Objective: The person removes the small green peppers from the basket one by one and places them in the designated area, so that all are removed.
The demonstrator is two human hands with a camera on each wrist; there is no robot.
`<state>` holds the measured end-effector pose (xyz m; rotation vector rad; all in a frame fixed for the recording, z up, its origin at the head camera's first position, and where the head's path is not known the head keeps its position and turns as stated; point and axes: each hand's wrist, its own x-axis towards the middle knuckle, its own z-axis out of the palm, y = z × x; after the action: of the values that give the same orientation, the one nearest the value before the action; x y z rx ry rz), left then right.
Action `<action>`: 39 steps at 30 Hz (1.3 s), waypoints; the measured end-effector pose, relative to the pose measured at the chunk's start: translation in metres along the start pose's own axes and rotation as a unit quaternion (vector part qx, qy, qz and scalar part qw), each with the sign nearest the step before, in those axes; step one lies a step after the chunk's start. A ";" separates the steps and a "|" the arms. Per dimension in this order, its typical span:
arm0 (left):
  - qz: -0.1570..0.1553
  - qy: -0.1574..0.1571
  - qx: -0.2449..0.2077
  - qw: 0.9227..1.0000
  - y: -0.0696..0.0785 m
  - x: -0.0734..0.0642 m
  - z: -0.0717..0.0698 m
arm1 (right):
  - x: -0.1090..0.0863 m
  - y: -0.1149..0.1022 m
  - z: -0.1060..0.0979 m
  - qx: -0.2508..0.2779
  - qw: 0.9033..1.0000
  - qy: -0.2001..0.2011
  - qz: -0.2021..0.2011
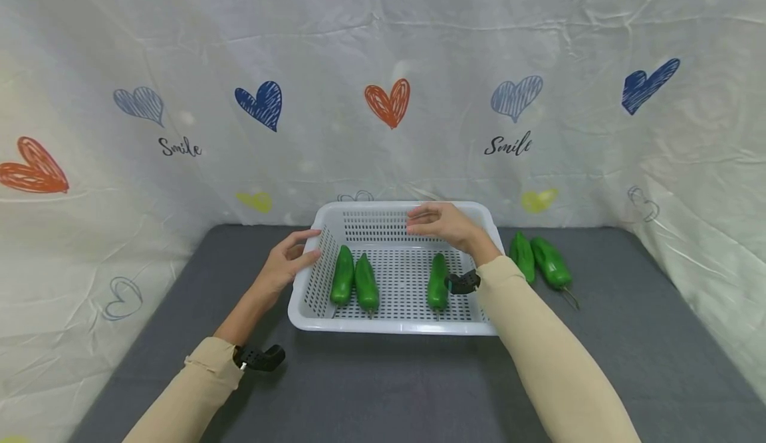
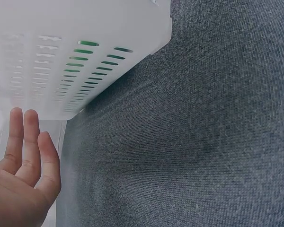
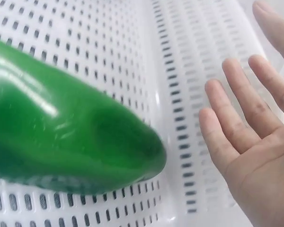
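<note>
Hovering over the basket (image 1: 395, 326) are right fingers (image 3: 251, 101).

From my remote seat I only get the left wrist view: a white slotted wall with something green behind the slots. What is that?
Observer: Glossy, elongated green peppers: two lie side by side at the left end of the white plastic basket.
Visitor: Any outside it?
Observer: Yes, two more long green peppers on the dark grey cloth, to the basket's right.
Visitor: Is the other hand carrying one?
Observer: No, the bare right hand holds nothing.
</note>
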<state>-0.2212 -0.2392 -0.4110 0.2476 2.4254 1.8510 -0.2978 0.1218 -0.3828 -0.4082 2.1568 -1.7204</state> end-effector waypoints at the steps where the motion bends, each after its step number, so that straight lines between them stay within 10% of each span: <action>1: 0.000 0.000 0.002 1.000 0.000 0.000 0.000 | 0.000 0.002 0.000 -0.006 1.000 0.001 0.004; 25: 0.005 0.001 0.003 1.000 -0.005 0.002 -0.003 | 0.000 0.028 0.004 -0.026 0.991 0.060 0.115; 39: 0.001 -0.003 -0.002 1.000 -0.004 0.002 -0.003 | 0.000 0.029 0.014 0.030 0.996 0.024 0.078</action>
<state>-0.2243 -0.2424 -0.4140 0.2549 2.4172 1.8534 -0.2920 0.1158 -0.4142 -0.1804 2.1034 -1.7181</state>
